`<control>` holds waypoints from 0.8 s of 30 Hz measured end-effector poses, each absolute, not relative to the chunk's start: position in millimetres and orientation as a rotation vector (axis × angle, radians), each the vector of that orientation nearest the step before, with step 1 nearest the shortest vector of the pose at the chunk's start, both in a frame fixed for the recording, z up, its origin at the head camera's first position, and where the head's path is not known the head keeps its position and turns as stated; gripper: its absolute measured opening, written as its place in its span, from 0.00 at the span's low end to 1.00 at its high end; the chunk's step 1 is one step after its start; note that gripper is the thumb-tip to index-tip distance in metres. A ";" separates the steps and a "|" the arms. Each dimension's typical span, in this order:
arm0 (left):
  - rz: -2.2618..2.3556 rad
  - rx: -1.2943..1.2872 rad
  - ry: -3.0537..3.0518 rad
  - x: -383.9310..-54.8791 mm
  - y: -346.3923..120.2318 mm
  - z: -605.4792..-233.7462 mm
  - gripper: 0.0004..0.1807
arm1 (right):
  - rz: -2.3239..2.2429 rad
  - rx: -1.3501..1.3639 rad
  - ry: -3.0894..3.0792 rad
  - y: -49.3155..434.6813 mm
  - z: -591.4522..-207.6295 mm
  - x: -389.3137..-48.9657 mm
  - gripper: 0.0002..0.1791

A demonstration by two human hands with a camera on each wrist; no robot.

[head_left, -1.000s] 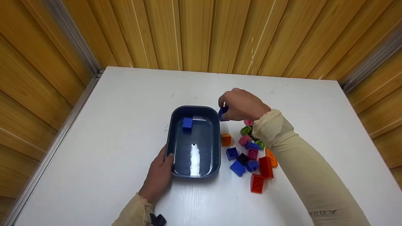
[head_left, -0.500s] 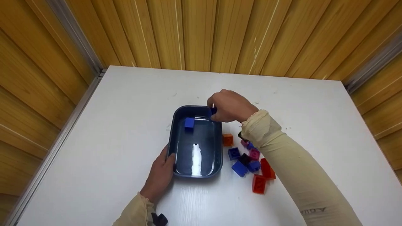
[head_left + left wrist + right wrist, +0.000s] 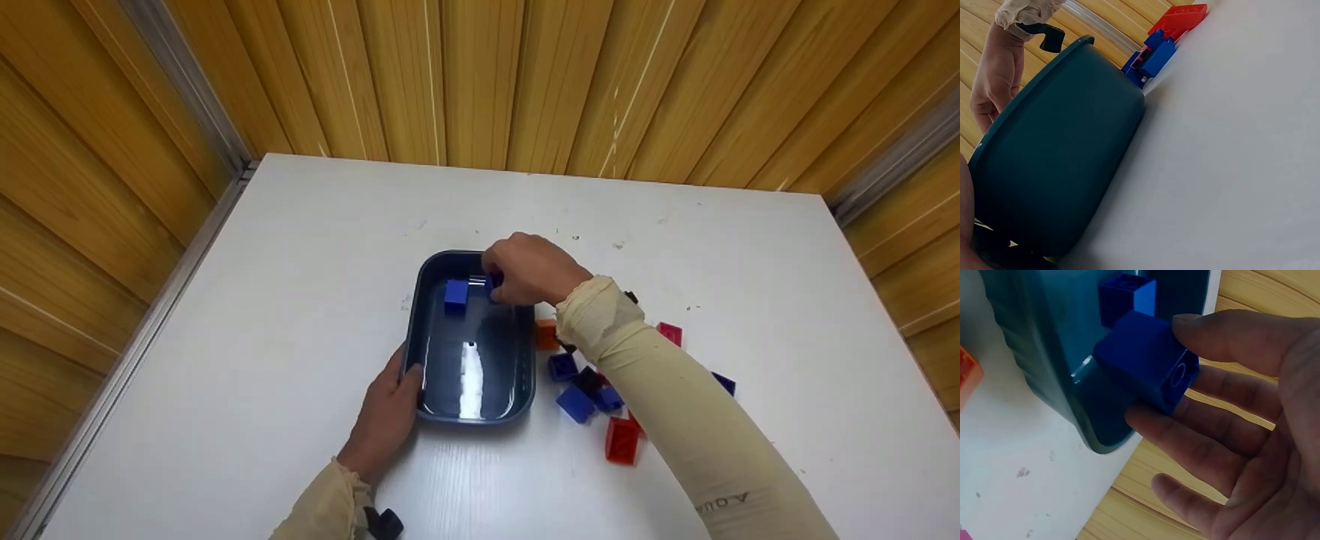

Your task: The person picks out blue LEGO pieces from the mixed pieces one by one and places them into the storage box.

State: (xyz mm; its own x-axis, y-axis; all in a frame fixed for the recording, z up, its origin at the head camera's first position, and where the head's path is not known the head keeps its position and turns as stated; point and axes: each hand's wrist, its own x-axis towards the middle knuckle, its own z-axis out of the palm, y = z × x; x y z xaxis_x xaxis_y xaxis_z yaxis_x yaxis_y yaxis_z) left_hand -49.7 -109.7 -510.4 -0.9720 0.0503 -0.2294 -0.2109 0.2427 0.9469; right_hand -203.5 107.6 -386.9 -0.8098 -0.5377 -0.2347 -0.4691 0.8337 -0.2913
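Observation:
A dark blue rectangular tub (image 3: 471, 421) stands on the white table. Thumb inside and fingers outside, my left hand (image 3: 382, 420) grips its left wall. Over the tub's far right corner is my right hand (image 3: 536, 268), pinching a blue toy brick (image 3: 1143, 360) between thumb and fingers; the right wrist view shows the brick's hollow underside facing the palm. Another blue brick (image 3: 456, 295) lies on the tub floor near the far end, left of the held one. The left wrist view shows the tub's outer wall (image 3: 1061, 140) and my right hand beyond its rim.
Right of the tub lies a loose group of toy bricks, partly hidden by my right sleeve (image 3: 660, 390): an orange brick (image 3: 547, 334), several blue ones, a red brick (image 3: 622, 441) and a pink brick (image 3: 670, 334). Wood-patterned panels (image 3: 480, 82) rise behind the table.
My right hand has moved left with the blue brick, from outside the tub's right rim to over its inside. The left hand keeps its grip on the tub.

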 end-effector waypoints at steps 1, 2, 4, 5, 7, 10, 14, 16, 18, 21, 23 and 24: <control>1.806 -0.153 2.299 -49.9 -109.9 -510.4 0.31 | -0.318 -0.754 2.701 106.9 -389.2 -203.7 0.09; 1.805 -0.151 2.301 -49.9 -110.1 -510.9 0.31 | -0.319 -0.745 2.696 106.4 -391.4 -203.8 0.09; 1.806 -0.151 2.302 -50.0 -110.3 -511.2 0.31 | -0.319 -0.734 2.691 105.4 -395.9 -203.9 0.10; 1.804 -0.150 2.307 -50.0 -110.3 -511.3 0.31 | -0.319 -0.728 2.687 105.0 -397.9 -203.8 0.10; 1.806 -0.149 2.310 -50.1 -110.2 -511.1 0.31 | -0.314 -0.727 2.685 104.2 -401.6 -203.6 0.10; 1.799 -0.148 2.320 -50.1 -110.2 -510.9 0.31 | -0.300 -0.734 2.688 103.3 -407.2 -203.0 0.10; 1.792 -0.149 2.323 -49.9 -110.7 -511.1 0.31 | -0.269 -0.765 2.699 101.6 -413.6 -202.9 0.10; 1.795 -0.149 2.320 -49.9 -110.8 -511.6 0.31 | -0.259 -0.778 2.707 100.7 -415.9 -202.8 0.11; 1.800 -0.151 2.318 -49.8 -110.8 -511.8 0.31 | -0.257 -0.787 2.713 100.0 -417.7 -202.4 0.12; 1.802 -0.152 2.314 -49.9 -110.7 -511.7 0.31 | -0.261 -0.793 2.720 99.4 -419.3 -201.9 0.13; 1.800 -0.155 2.308 -49.7 -110.7 -510.9 0.31 | -0.251 -0.813 2.729 99.3 -420.6 -202.2 0.13; 1.801 -0.157 2.304 -49.6 -110.7 -510.3 0.31 | -0.244 -0.829 2.738 99.3 -421.4 -202.6 0.13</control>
State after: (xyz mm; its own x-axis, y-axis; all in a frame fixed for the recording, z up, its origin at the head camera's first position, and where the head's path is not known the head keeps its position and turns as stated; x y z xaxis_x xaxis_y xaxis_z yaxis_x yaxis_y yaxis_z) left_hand -49.6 -110.7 -510.3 -0.9716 0.0470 -0.2317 -0.2136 0.2464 0.9453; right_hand -202.6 99.3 -421.4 -0.7999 -0.5633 -0.2070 -0.5178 0.8221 -0.2366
